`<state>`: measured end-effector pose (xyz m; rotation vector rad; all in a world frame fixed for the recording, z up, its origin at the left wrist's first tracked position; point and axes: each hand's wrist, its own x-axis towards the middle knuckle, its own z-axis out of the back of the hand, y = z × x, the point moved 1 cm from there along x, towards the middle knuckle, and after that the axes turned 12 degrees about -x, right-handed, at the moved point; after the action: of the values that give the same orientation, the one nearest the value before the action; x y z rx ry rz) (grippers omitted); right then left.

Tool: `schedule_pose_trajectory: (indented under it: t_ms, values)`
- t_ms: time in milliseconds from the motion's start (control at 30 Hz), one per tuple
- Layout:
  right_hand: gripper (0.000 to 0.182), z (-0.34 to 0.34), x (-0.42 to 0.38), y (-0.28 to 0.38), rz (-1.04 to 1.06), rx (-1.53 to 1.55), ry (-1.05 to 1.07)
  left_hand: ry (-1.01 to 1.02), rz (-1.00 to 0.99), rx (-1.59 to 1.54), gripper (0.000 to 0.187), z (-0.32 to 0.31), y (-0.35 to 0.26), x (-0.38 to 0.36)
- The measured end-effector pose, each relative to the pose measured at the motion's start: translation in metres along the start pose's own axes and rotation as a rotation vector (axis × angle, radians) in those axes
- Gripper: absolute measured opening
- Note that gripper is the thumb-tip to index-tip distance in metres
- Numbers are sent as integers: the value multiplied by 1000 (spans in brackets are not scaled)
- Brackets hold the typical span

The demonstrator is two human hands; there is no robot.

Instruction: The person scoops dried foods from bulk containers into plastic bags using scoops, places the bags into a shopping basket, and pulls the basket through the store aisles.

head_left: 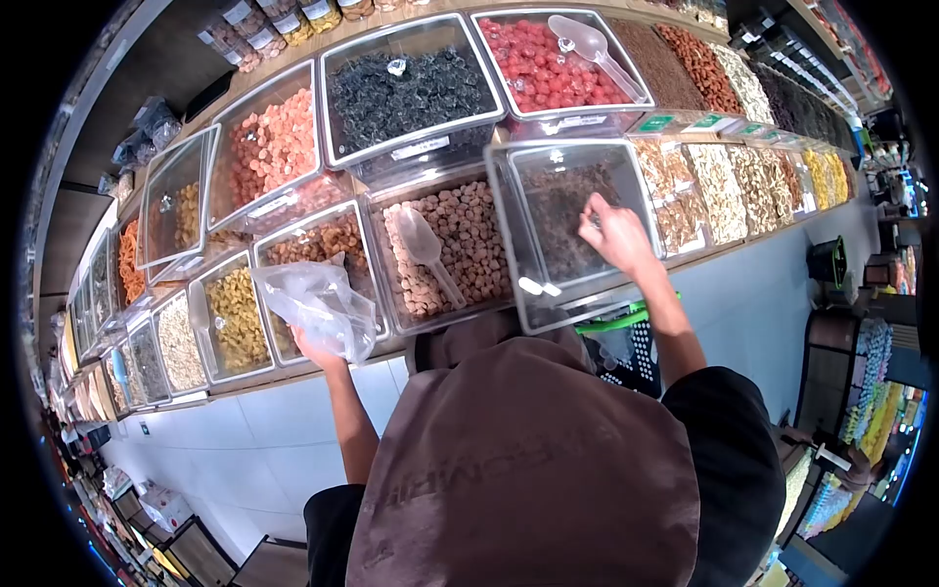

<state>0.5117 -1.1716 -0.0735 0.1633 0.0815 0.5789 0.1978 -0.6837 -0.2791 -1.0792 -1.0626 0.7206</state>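
Note:
My left hand (318, 347) is closed on a clear plastic bag (328, 308), over the front edge of the counter. My right hand (616, 233) has its fingers drawn together over a clear lid (548, 269), which lies tilted over a bin of dark brown goods. Whether the fingers grip the lid's knob is hard to see. Between my hands, a bin of round tan pieces (469, 220) stands uncovered, with a clear scoop (423, 245) resting in it.
Behind are lidded bins of dark pieces (411, 93), orange pieces (274, 142) and red pieces (533, 64) with a scoop (587, 49). Yellow goods (238, 318) lie at left, flat dried goods (719, 186) at right. A black basket with a green rim (626, 352) is below the counter edge.

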Motion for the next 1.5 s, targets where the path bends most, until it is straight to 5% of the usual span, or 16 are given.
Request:
schedule_pose_trajectory:
  t_ms: [100, 333, 433, 533, 700, 767, 867, 933, 1067, 1133, 1167, 1300, 1333, 1367, 1433, 1500]
  values:
    - [25, -17, 13, -38, -19, -95, 66, -130, 313, -354, 31, 2, 8, 5]
    - [25, -52, 44, -77, -2, -207, 190, 66, 59, 70, 27, 0, -13, 2]
    - [25, -55, 51, -80, 23, -246, 242, 2, 283, -213, 25, 3, -8, 3]
    - [26, -57, 54, -86, 28, -213, 203, 174, 70, 17, 24, 2, -22, 7]
    - [29, -55, 51, -83, -36, -169, 227, 115, 264, -143, 25, -46, -141, 12]
    - [30, -52, 49, -77, -48, -147, 223, 243, 593, -345, 41, -78, -213, 12]
    - [39, -46, 50, -71, -53, -176, 265, 429, 705, -413, 41, -108, -256, 1]
    - [54, -28, 48, -45, -250, -334, 223, 595, 651, -402, 42, -116, -271, -10]
    - [74, 6, 38, 4, -178, -244, 176, 910, 474, -340, 42, -130, -290, -26]
    - [90, 14, 31, 36, 232, 281, 161, 1051, 352, -323, 43, -149, -290, -37]
    - [97, 19, 28, 55, 305, 291, 208, 1120, 262, -321, 43, -160, -289, -42]
    - [87, 29, 10, 64, 476, 467, 432, 1283, -215, -306, 44, -217, -283, -67]
    - [84, 28, 4, 62, 486, 517, 475, 1297, -153, -389, 44, -226, -282, -73]
    - [82, 26, -1, 57, 480, 572, 513, 1267, 332, -689, 52, -230, -284, -79]
    - [77, 18, -9, 51, 452, 679, 571, 1376, -63, -492, 53, -227, -264, -84]
    - [72, 5, -14, 50, 410, 784, 619, 1383, -143, -371, 51, -220, -252, -90]
